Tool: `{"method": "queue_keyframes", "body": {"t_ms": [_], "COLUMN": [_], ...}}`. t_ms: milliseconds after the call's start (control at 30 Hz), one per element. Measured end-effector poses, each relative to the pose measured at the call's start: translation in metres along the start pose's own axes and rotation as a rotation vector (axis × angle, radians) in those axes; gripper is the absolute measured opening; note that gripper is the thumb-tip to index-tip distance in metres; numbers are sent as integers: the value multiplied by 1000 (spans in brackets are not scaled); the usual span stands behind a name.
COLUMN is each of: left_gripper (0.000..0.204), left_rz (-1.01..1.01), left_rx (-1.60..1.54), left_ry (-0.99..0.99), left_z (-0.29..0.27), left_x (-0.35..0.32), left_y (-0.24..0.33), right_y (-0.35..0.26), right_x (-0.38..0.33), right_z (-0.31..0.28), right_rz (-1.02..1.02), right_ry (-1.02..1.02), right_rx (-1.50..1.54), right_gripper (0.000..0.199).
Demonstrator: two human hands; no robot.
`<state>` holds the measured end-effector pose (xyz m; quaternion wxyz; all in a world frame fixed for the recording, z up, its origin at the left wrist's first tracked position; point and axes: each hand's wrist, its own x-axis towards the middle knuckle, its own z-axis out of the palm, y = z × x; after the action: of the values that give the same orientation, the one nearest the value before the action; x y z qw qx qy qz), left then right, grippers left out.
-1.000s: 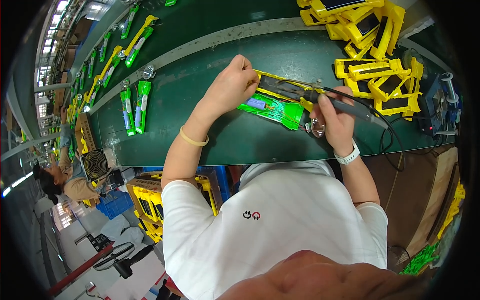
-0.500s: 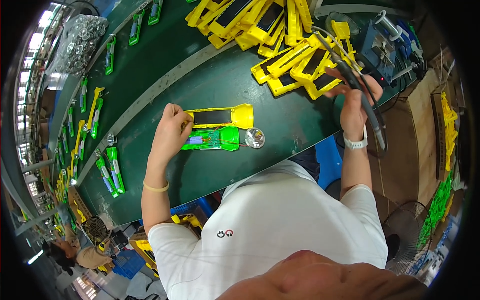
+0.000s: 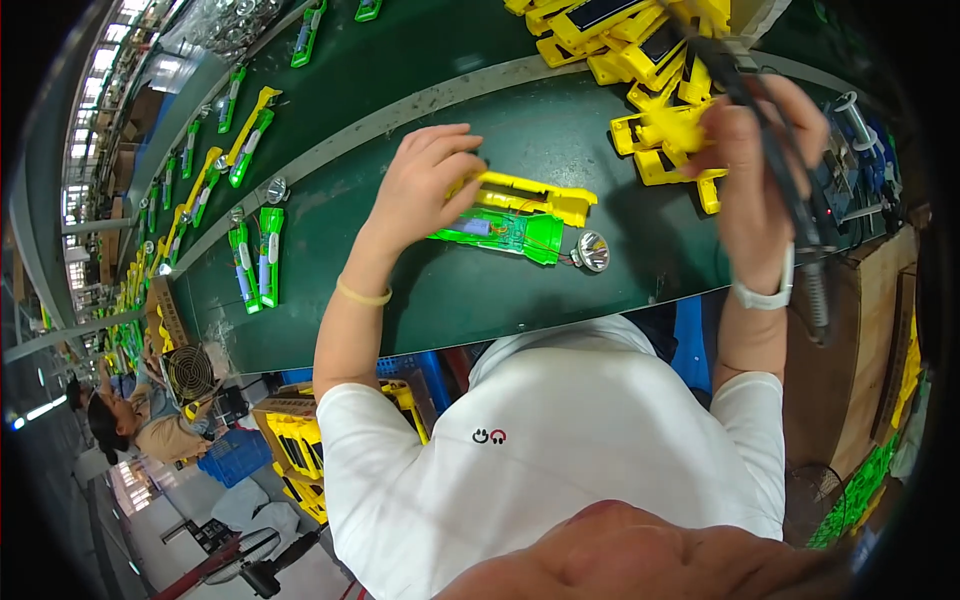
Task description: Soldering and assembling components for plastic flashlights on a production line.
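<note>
My left hand (image 3: 425, 185) has its thumb and fingers closed round the left end of a yellow flashlight shell half (image 3: 570, 206). That shell leans on its long edge beside a green flashlight half (image 3: 543, 238), which holds a blue battery and a circuit board. Thin wires run from the green half to a round silver reflector (image 3: 592, 252) on the bench. My right hand (image 3: 755, 165) grips a dark soldering iron (image 3: 775, 150), its tip end up and away. At that hand's fingertips is a blurred yellow piece (image 3: 670, 130); I cannot tell whether they pinch it.
A heap of yellow shells (image 3: 610, 40) with dark panels lies at the far right of the green bench (image 3: 450, 310). Green halves (image 3: 268, 260) line the left side. A solder spool (image 3: 852, 115) stands at right; a box of yellow parts (image 3: 295, 440) is below the bench.
My left hand has shifted to its grip on the yellow shell, which has tipped from lying flat onto its edge. My right hand, still holding the soldering iron, has moved against the yellow heap's near edge.
</note>
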<state>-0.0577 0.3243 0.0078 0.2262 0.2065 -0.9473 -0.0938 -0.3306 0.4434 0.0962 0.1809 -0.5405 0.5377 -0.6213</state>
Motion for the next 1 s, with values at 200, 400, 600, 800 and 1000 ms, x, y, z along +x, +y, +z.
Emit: {"method": "queue_keyframes", "body": {"t_ms": [200, 400, 600, 800, 1000], "left_gripper": [41, 34, 41, 56, 80], "left_rz": [-81, -291, -672, -926, -985], "left_rx": [-367, -336, -115, -484, -69], "left_ry": [-183, 111, 203, -303, -161], "left_z": [-3, -7, -22, -58, -30], "left_x": [-39, -77, -28, 24, 103], "left_y": [37, -13, -157, -249, -328], "right_y": [31, 71, 108, 121, 123], "right_x": [-4, -26, -87, -86, -82], "right_z": [73, 31, 9, 5, 12], "right_rz": [315, 246, 229, 169, 255], "right_ry": [-207, -7, -87, 7, -114], "right_rx": [465, 192, 172, 89, 223], "right_gripper": [37, 27, 40, 46, 48]}}
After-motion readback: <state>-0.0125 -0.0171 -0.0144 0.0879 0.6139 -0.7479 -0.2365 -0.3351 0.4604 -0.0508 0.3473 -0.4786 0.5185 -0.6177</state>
